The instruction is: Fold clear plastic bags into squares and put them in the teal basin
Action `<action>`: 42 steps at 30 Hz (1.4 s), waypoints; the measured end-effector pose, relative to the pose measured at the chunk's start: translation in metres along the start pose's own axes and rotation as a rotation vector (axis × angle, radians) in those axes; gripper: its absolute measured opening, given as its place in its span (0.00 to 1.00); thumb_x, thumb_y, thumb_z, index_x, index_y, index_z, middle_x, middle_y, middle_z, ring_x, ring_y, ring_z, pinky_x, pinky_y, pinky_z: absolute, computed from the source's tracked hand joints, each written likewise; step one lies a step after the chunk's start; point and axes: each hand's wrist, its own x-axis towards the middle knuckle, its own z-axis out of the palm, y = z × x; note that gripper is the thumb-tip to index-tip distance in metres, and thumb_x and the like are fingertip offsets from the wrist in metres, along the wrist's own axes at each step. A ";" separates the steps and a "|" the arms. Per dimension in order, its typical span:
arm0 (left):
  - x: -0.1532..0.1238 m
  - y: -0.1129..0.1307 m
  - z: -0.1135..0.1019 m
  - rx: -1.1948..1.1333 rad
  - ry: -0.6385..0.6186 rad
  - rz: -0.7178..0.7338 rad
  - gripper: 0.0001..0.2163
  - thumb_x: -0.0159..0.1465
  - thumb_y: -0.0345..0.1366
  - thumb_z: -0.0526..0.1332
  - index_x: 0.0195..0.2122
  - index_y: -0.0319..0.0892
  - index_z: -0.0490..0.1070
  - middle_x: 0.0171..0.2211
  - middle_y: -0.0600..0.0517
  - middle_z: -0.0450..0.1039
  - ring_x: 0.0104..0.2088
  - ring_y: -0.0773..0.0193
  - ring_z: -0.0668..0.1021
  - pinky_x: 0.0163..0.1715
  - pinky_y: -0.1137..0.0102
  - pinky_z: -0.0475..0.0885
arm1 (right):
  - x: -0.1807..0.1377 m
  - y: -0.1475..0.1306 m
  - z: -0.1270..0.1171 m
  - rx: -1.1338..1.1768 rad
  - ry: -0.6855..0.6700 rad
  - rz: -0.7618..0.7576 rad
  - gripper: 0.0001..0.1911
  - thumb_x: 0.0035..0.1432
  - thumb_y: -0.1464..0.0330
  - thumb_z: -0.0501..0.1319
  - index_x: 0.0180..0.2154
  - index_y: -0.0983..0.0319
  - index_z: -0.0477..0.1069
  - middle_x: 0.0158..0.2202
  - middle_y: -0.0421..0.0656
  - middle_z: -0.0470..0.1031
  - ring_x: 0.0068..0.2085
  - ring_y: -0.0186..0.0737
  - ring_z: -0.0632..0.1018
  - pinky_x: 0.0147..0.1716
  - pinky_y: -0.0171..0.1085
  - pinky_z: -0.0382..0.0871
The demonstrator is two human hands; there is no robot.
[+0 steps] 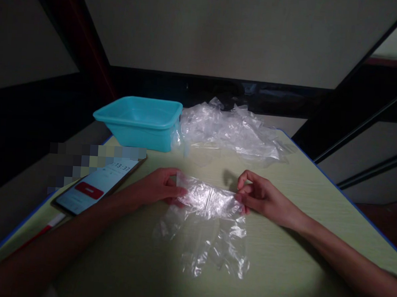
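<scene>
A clear plastic glove or bag-like sheet of thin crinkled film is stretched between my two hands over the table; its lower part splits into loose, finger-like strips. My left hand pinches its upper left edge between thumb and fingers. At the upper right corner, my right hand pinches the film with thumb and index finger, its other fingers curled. Beyond the hands lies a heap of similar clear plastic film. To its left stands a turquoise plastic basin, with some film touching its right side.
A phone with a lit screen lies beside my left forearm, with a red and white cable at its near end. The pale table has a blue edge. A wall panel rises behind it.
</scene>
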 end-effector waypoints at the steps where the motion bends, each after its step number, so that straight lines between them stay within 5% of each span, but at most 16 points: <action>1: -0.001 0.001 0.000 0.002 -0.027 0.004 0.19 0.46 0.39 0.67 0.37 0.38 0.67 0.23 0.52 0.76 0.26 0.60 0.79 0.22 0.74 0.66 | 0.000 0.000 0.000 -0.005 0.016 0.004 0.15 0.53 0.64 0.63 0.32 0.60 0.56 0.20 0.33 0.70 0.20 0.28 0.71 0.21 0.30 0.64; 5: -0.005 0.002 0.002 0.012 -0.067 0.019 0.22 0.45 0.36 0.67 0.42 0.38 0.66 0.23 0.53 0.77 0.23 0.62 0.77 0.21 0.75 0.66 | 0.001 0.000 -0.002 -0.027 0.062 0.029 0.14 0.52 0.66 0.63 0.32 0.60 0.56 0.19 0.33 0.70 0.20 0.28 0.72 0.21 0.30 0.65; 11: -0.002 -0.002 0.003 0.003 0.070 0.030 0.24 0.43 0.34 0.66 0.42 0.38 0.63 0.18 0.57 0.74 0.18 0.65 0.74 0.18 0.76 0.62 | 0.000 -0.001 -0.006 0.005 0.022 0.080 0.16 0.52 0.64 0.64 0.32 0.60 0.55 0.20 0.33 0.71 0.21 0.29 0.73 0.21 0.31 0.67; 18: 0.002 -0.001 0.003 -0.004 0.138 0.063 0.21 0.47 0.35 0.63 0.41 0.41 0.61 0.19 0.59 0.71 0.19 0.65 0.75 0.19 0.75 0.66 | -0.010 -0.004 -0.001 0.065 -0.211 0.214 0.18 0.54 0.61 0.64 0.31 0.60 0.54 0.23 0.36 0.74 0.25 0.31 0.77 0.24 0.30 0.68; 25: 0.004 -0.003 0.009 0.021 0.120 0.148 0.19 0.48 0.35 0.62 0.41 0.40 0.62 0.20 0.58 0.71 0.18 0.68 0.73 0.18 0.76 0.64 | -0.025 -0.012 -0.001 0.190 -0.654 0.410 0.20 0.51 0.56 0.65 0.30 0.61 0.56 0.26 0.38 0.74 0.29 0.29 0.77 0.31 0.31 0.70; 27: 0.004 -0.005 0.012 0.019 0.093 0.158 0.19 0.47 0.35 0.62 0.41 0.40 0.62 0.20 0.59 0.71 0.18 0.68 0.73 0.18 0.76 0.64 | -0.023 -0.014 -0.007 0.157 -0.615 0.415 0.20 0.52 0.56 0.64 0.29 0.61 0.56 0.27 0.39 0.74 0.30 0.29 0.77 0.31 0.30 0.70; 32: 0.004 -0.005 0.018 0.021 0.094 0.185 0.18 0.47 0.34 0.61 0.40 0.40 0.62 0.20 0.60 0.68 0.18 0.70 0.71 0.17 0.77 0.63 | -0.005 -0.008 -0.014 -0.009 -0.216 0.139 0.17 0.56 0.58 0.62 0.28 0.61 0.57 0.25 0.39 0.74 0.24 0.28 0.73 0.25 0.30 0.67; 36: 0.005 -0.001 0.024 -0.007 0.168 0.180 0.18 0.47 0.31 0.61 0.40 0.40 0.63 0.20 0.62 0.67 0.16 0.71 0.70 0.16 0.77 0.63 | 0.005 -0.003 -0.006 -0.257 0.081 -0.138 0.10 0.58 0.63 0.60 0.32 0.63 0.64 0.29 0.41 0.72 0.29 0.33 0.73 0.27 0.32 0.67; 42: 0.007 0.001 0.028 -0.024 0.234 0.197 0.18 0.48 0.32 0.61 0.41 0.41 0.62 0.22 0.61 0.66 0.17 0.71 0.71 0.16 0.77 0.65 | 0.002 -0.007 0.005 -0.642 -0.222 -0.471 0.11 0.63 0.71 0.55 0.47 0.64 0.69 0.48 0.49 0.73 0.50 0.39 0.72 0.50 0.42 0.66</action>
